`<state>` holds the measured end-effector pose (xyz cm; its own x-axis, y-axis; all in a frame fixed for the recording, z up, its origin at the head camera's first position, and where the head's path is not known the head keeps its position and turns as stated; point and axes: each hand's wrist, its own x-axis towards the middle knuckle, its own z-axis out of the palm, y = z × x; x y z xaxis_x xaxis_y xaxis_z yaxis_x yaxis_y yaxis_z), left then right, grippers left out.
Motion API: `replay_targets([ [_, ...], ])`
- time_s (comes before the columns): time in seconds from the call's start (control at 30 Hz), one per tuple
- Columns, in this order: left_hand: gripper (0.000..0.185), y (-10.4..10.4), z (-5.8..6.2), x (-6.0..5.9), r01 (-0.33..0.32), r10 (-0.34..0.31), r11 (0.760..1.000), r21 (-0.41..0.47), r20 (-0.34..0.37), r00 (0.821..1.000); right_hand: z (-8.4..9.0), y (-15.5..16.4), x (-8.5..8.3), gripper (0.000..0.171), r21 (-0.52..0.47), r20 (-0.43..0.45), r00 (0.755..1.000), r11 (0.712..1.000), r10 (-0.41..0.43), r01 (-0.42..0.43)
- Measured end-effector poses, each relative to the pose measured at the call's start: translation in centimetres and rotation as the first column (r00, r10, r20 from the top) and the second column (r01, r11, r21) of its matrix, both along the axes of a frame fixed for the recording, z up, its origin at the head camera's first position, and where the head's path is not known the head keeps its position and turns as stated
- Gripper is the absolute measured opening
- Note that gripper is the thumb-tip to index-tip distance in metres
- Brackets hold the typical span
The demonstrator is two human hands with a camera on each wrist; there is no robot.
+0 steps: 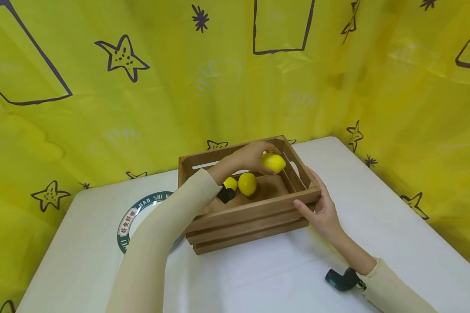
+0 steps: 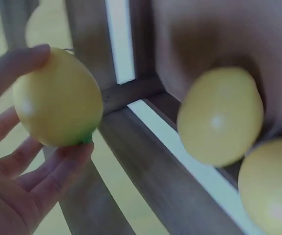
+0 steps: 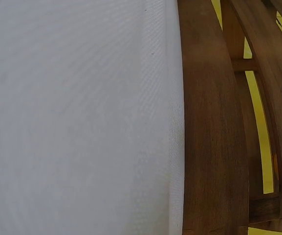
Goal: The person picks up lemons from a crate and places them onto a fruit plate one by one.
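A slatted wooden crate (image 1: 254, 213) stands on the white table (image 1: 258, 278). My left hand (image 1: 254, 157) reaches into it and holds a yellow lemon (image 1: 274, 163) over the crate's far right corner; the left wrist view shows the lemon (image 2: 57, 100) cupped in curled fingers (image 2: 57, 171). Two more lemons (image 1: 247, 184) (image 1: 230, 183) lie on the crate floor, also visible as lemons (image 2: 219, 115) (image 2: 270, 191) in the left wrist view. My right hand (image 1: 319, 204) rests against the crate's near right corner, thumb on the front slat. The right wrist view shows only the crate's side (image 3: 214, 127) and tablecloth.
A round plate (image 1: 131, 217) with a green lettered rim lies left of the crate, partly under my left arm. A yellow star-printed curtain (image 1: 235, 74) surrounds the table at the back and sides. White table surface lies in front of and right of the crate.
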<state>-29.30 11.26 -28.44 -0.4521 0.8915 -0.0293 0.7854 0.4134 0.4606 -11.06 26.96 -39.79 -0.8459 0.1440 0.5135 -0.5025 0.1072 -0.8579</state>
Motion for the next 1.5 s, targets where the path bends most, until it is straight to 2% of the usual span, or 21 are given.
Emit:
replay_targets([
  [0.17,0.058,-0.9,0.7,-0.1,-0.071,0.057,0.992,0.105,0.131,0.990,0.0,0.0,-0.6,0.082,0.005,-0.016,1.000,1.000,0.010,-0.010],
  [0.27,0.057,-1.2,0.9,-0.1,-0.107,0.084,0.984,0.144,0.154,0.984,-0.1,0.0,-0.8,0.082,0.000,-0.025,1.000,1.000,0.017,-0.017],
  [0.43,0.055,-1.5,1.4,0.0,-0.143,0.118,0.973,0.182,0.145,0.982,0.0,0.1,-1.0,0.082,-0.015,-0.021,0.999,0.999,0.032,-0.032],
  [0.6,0.053,-1.4,2.2,0.1,-0.182,0.149,0.962,0.206,0.165,0.975,0.1,0.4,-1.0,0.082,-0.027,-0.007,0.999,0.999,0.034,-0.034],
  [0.83,0.054,-0.9,3.6,0.0,-0.143,0.129,0.958,0.247,0.071,0.989,0.1,1.1,-0.9,0.082,-0.050,0.004,1.000,0.998,0.026,-0.026],
  [0.9,0.056,-1.2,4.1,0.0,-0.154,0.142,0.955,0.253,0.066,0.988,0.2,1.3,-1.0,0.082,-0.059,0.003,0.999,0.998,0.035,-0.034],
  [1.17,0.056,-2.8,5.5,0.2,-0.246,0.220,0.934,0.258,0.125,0.968,0.5,1.8,-1.1,0.081,-0.069,0.023,0.999,0.997,0.034,-0.032],
  [1.37,0.053,-4.0,6.3,0.2,-0.275,0.236,0.906,0.321,0.156,0.959,0.6,2.4,-1.3,0.081,-0.096,0.007,0.999,0.995,0.040,-0.039],
  [1.5,0.054,-5.0,6.7,0.5,-0.292,0.250,0.897,0.333,0.163,0.954,0.5,2.8,-1.3,0.081,-0.109,-0.005,0.999,0.993,0.042,-0.042],
])
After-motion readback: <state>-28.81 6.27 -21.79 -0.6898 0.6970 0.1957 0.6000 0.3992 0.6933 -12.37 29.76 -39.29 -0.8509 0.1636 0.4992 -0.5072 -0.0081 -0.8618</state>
